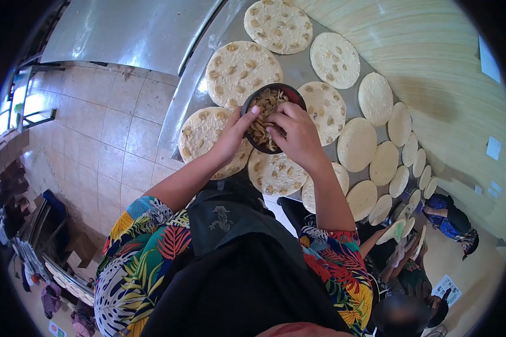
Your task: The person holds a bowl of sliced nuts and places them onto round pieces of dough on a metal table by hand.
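My left hand (234, 133) grips a round dark bowl (292, 92) at its left side, thumb over the rim. Inside the bowl lies a heap of brown slices that look like mushrooms (269, 102). My right hand (296, 130) reaches into the bowl from the right, its fingers curled and pinching among the mushroom slices. Beneath and around the bowl are flat round dough bases. One base (244, 73) beyond the bowl carries white sauce and scattered slices. Another base (199, 132) lies partly under my left forearm, and a third (275, 173) sits just below the bowl.
A metal table (207, 92) holds several more rounds, including plainer bases (357, 144) in rows to the right. A wooden-looking wall (399, 33) borders its far side. Other people (410, 275) work at the lower right, one holding a round. Tiled floor (109, 123) stretches to the left.
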Demonstrator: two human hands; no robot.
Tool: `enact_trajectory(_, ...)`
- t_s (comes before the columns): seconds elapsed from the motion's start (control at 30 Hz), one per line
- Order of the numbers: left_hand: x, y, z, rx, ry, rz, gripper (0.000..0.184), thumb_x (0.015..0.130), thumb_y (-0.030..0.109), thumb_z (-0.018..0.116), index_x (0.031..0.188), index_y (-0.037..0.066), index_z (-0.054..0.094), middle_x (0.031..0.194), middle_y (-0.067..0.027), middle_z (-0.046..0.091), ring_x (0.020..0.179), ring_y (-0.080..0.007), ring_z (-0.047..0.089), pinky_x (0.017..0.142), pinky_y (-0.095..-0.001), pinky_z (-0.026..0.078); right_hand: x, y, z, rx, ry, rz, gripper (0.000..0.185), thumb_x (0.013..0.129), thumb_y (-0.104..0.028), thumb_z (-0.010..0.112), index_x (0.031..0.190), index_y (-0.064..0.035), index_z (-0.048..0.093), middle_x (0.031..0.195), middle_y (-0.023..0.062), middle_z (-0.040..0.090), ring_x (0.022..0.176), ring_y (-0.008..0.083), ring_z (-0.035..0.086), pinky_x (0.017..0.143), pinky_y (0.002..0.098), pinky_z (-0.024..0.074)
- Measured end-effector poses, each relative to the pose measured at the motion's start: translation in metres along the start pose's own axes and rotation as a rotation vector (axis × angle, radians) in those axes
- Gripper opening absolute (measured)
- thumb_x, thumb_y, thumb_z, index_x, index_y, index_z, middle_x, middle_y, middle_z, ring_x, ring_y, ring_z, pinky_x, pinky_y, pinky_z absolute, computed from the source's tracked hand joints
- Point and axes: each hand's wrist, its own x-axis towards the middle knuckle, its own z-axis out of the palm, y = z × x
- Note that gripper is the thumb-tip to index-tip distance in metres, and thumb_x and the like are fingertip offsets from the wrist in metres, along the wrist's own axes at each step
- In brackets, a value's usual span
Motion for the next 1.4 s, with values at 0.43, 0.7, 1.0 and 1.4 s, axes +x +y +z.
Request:
enact_trajectory(0.43, 0.002, 0.004, 0.013, -0.048, 0.005, 0.021, 0.067, 0.089, 0.048, 0.054, 0.129, -0.003, 0.038, 0.121, -0.0162, 0.051, 0.116, -0.0205, 0.047, 0.1, -0.0326, 0.035, -0.016, -0.008, -0.019, 0.016, -0.134, 0.17, 0.015, 0.073, -0.017, 0.069, 0.077, -0.0066, 0.059, 0.071, 0.0059, 0.057, 0.074, 0.0276, 0.058, 0.067, 0.0392, 0.0453)
enact_trajectory(0.7, 0.007, 0.0, 0.02, -0.02, 0.074, -0.008, 0.068, 0.089, 0.049, 0.053, 0.13, -0.003, 0.037, 0.121, -0.0162, 0.051, 0.114, -0.0212, 0.048, 0.1, -0.0323, 0.035, -0.022, 0.027, -0.021, 0.713, 0.068, 0.357, 0.009, 0.084, 0.001, 0.057, 0.091, 0.0002, 0.063, 0.08, 0.0036, 0.062, 0.072, 0.0112, 0.061, 0.065, 0.0245, 0.0497)
enact_trajectory(1.0, 0.019, -0.023, 0.0, -0.042, 0.07, -0.04, 0.078, 0.088, 0.053, 0.053, 0.136, -0.003, 0.03, 0.131, -0.0167, 0.043, 0.123, -0.0238, 0.041, 0.105, -0.0337, 0.029, -0.017, 0.091, -0.047, 1.296, 0.379, 0.623, 0.027, 0.081, 0.008, 0.052, 0.106, 0.0041, 0.062, 0.094, 0.0109, 0.064, 0.077, 0.0167, 0.063, 0.07, 0.03, 0.0529)
enact_trajectory(1.4, 0.018, -0.027, -0.009, -0.009, 0.096, -0.053, 0.086, 0.087, 0.054, 0.053, 0.14, -0.006, 0.023, 0.135, -0.0188, 0.04, 0.126, -0.0248, 0.039, 0.105, -0.0342, 0.029, -0.001, 0.256, -0.031, 0.532, 0.486, 0.812, 0.016, 0.081, 0.002, 0.059, 0.096, 0.0047, 0.064, 0.08, 0.0069, 0.064, 0.067, 0.012, 0.061, 0.058, 0.0227, 0.05)
